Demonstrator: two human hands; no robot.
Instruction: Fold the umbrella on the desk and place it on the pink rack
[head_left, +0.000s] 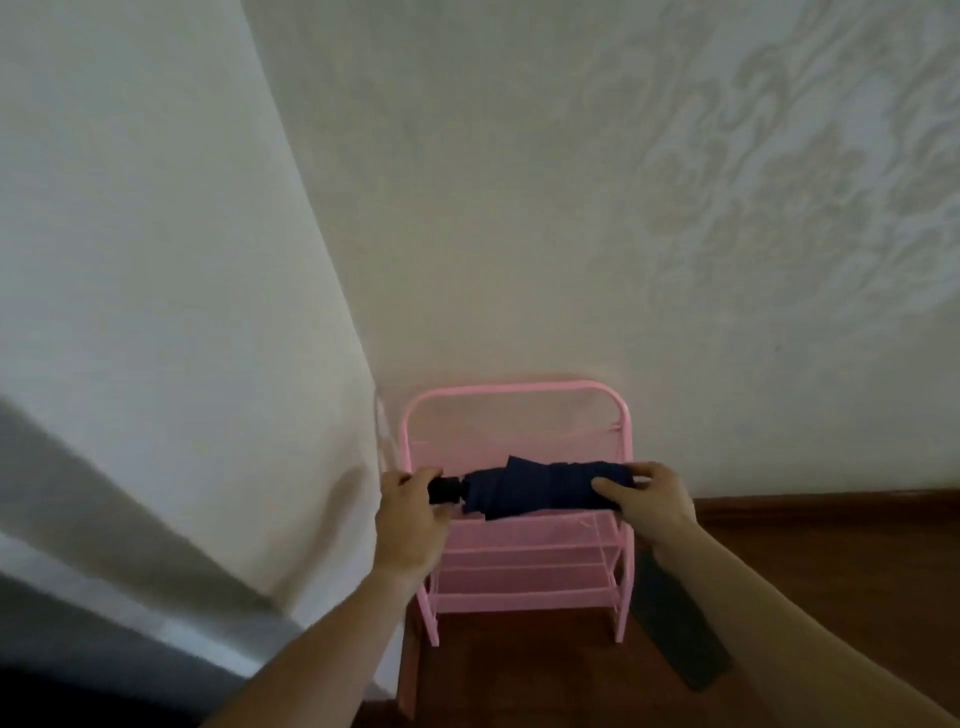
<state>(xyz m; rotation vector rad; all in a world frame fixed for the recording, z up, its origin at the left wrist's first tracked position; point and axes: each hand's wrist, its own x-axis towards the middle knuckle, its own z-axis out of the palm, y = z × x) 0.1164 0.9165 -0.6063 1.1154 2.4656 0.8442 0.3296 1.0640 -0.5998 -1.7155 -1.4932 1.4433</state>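
Observation:
A folded navy umbrella (535, 491) lies crosswise just above the top shelf of the pink rack (511, 564). My left hand (410, 525) grips its black handle at the left end. My right hand (652, 501) holds the fabric at the right end. The rack is a small metal frame with three shelves, standing on the wooden floor against the wall. Whether the umbrella rests on the shelf or hovers over it cannot be told.
A pale patterned wall (571, 234) rises behind the rack. A white wall corner (182, 312) stands close on the left. A dark flat object (675, 623) lies on the brown floor right of the rack, under my right forearm.

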